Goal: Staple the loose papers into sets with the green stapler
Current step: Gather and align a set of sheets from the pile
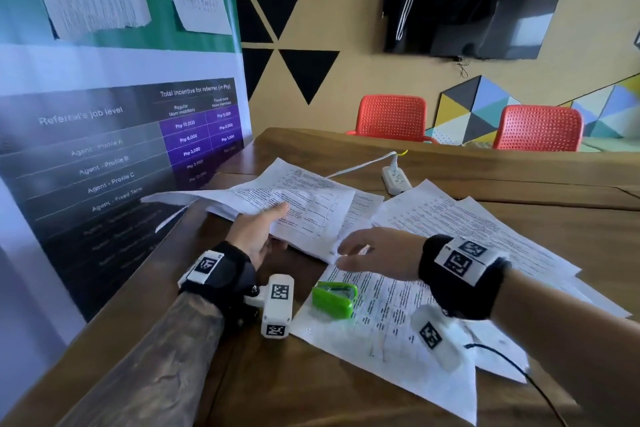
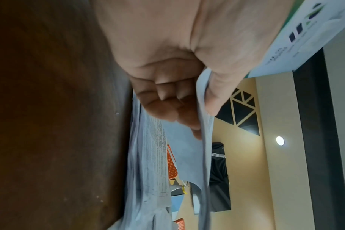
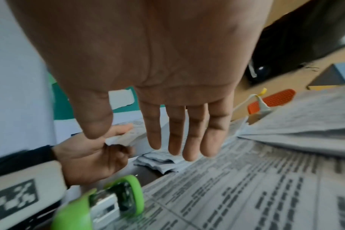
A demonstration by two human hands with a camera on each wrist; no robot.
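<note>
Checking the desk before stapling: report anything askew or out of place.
The loose papers lie fanned at crooked angles across the table. The green stapler lies tipped on its side on one sheet. Nothing looks torn or spilled.

Green stapler (image 3: 100, 203) blurred, cut by bottom edge; papers' (image 1: 398, 315) print illegible.

surface (image 1: 519, 184): dark brown wood, visible grain, low satin sheen
loose papers (image 1: 467, 229): thin white matt paper printed in black, limp and curling where my left grip (image 1: 254, 236) lifts a sheaf
green stapler (image 1: 334, 298): glossy lime-green plastic shell, a bright metal part inside
wrist bands (image 1: 457, 291): black matt cloth carrying white plastic blocks
chairs (image 1: 538, 128): orange perforated plastic
power strip (image 1: 396, 180): smooth white plastic
</note>
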